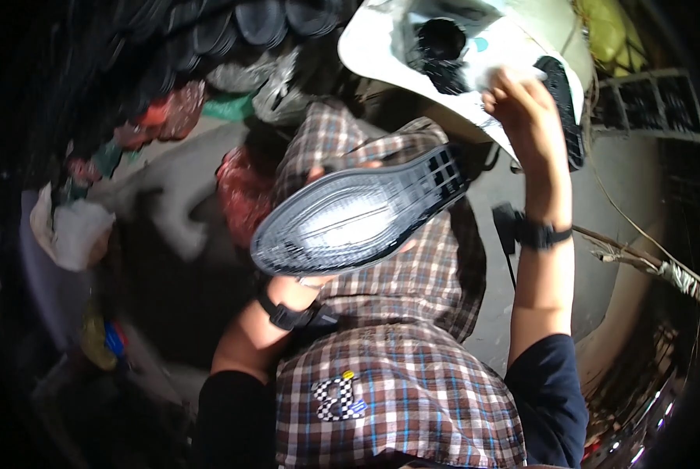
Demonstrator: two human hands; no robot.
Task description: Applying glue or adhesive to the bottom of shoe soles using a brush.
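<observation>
My left hand [312, 286] grips a black shoe sole [350, 215] from beneath and holds it over my lap. The sole's ridged face is turned up and shines in bright light. Its pointed toe lies to the left, and its heel end with square hollows is at the upper right. My right hand [522, 102] is raised over a white surface [377, 39], fingers pinched together beside a bright white blur. What they hold cannot be made out. Near that hand are a round black container [441, 39] and a second black sole [565, 109].
Several dark soles [260, 19] are lined up at the far left. Crumpled plastic bags, including a red one [244, 191] and a white one [80, 230], lie on the left. A black rack [651, 102] and a stick [647, 262] are on the right. A checked apron [397, 367] covers my lap.
</observation>
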